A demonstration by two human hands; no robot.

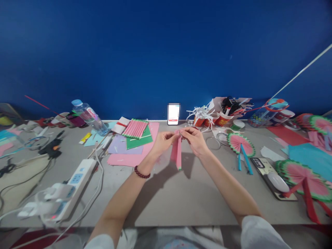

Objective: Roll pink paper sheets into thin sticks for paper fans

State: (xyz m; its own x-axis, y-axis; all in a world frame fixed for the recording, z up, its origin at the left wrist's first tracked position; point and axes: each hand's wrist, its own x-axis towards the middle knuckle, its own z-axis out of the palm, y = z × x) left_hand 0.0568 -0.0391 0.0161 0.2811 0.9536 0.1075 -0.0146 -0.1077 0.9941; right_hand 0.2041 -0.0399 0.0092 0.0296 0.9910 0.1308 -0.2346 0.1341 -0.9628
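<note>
Both of my hands are raised above the grey table (181, 197), pinching the top of a folded pink paper strip (176, 154) with a green edge. It hangs down between them. My left hand (163, 141) grips its top from the left, fingers closed, with a dark red bead bracelet on the wrist. My right hand (195, 139) pinches the same top end from the right.
A white power strip (75, 185) with plugs and cables lies front left. Pink, green and purple paper sheets (135, 141) and a water bottle (89, 116) lie behind. A phone (173, 114) leans on the blue wall. Paper fans (240, 143), cups (223, 119), a mouse (278, 181) sit right.
</note>
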